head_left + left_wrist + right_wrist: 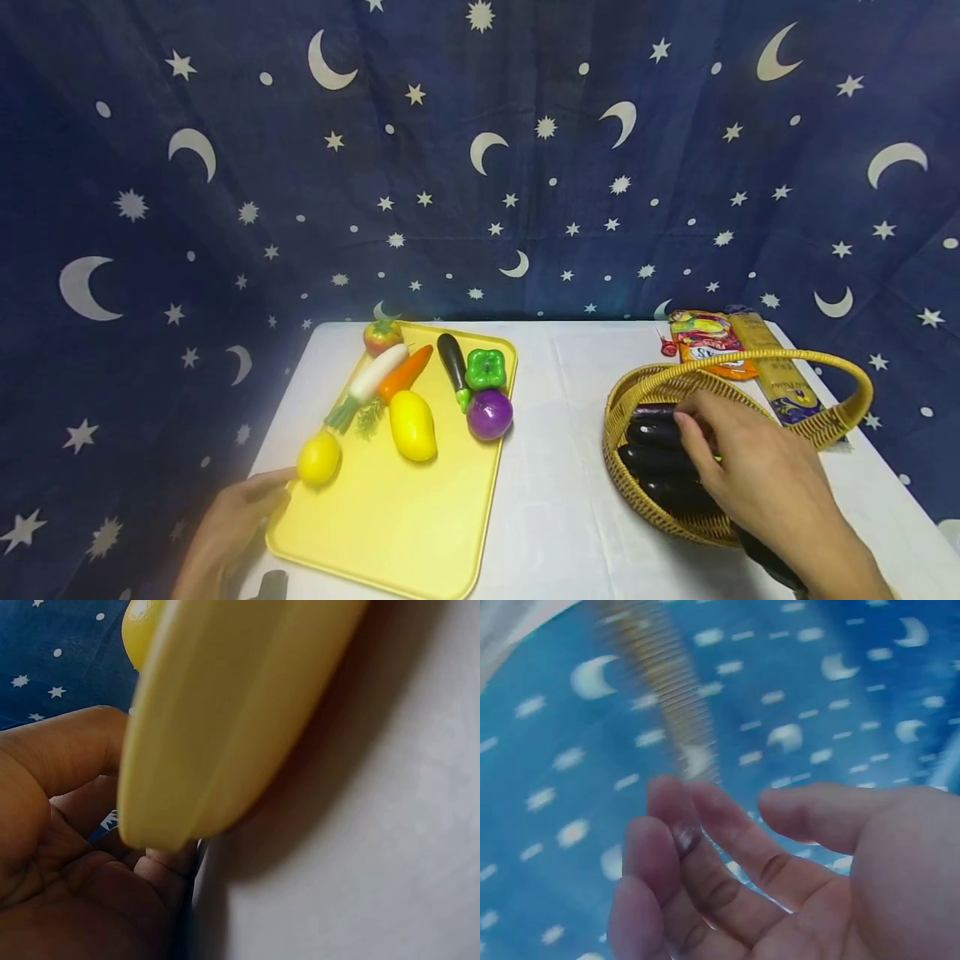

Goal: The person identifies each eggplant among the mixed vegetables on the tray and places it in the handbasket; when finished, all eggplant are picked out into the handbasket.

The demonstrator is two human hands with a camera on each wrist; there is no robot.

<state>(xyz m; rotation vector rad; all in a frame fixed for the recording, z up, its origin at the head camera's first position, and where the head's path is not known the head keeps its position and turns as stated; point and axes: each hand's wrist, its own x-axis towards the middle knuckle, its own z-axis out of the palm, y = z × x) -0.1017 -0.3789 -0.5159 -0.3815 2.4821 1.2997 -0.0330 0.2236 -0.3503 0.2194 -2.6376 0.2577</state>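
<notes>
My left hand point(238, 517) is at the left rim of a yellow tray point(390, 525), next to a lemon point(318, 457). In the left wrist view, its fingers point(161, 874) curl under the tray's edge, gripping it. My right hand point(757, 467) hovers over a wicker basket point(626, 492) that holds several dark eggplants point(675, 493), partly covering them. Loosely bent fingers point(720, 892) and a separate thumb, with nothing between them, show in the right wrist view. The basket's handle point(795, 356) arches beyond that hand.
On the tray lie a mango point(412, 426), carrot point(405, 373), white radish point(378, 372), tomato point(382, 337), small eggplant point(452, 362), green pepper point(486, 369) and purple round vegetable point(490, 415). Behind the basket are a lollipop point(667, 346), candy bag point(708, 333) and pasta packet point(783, 387).
</notes>
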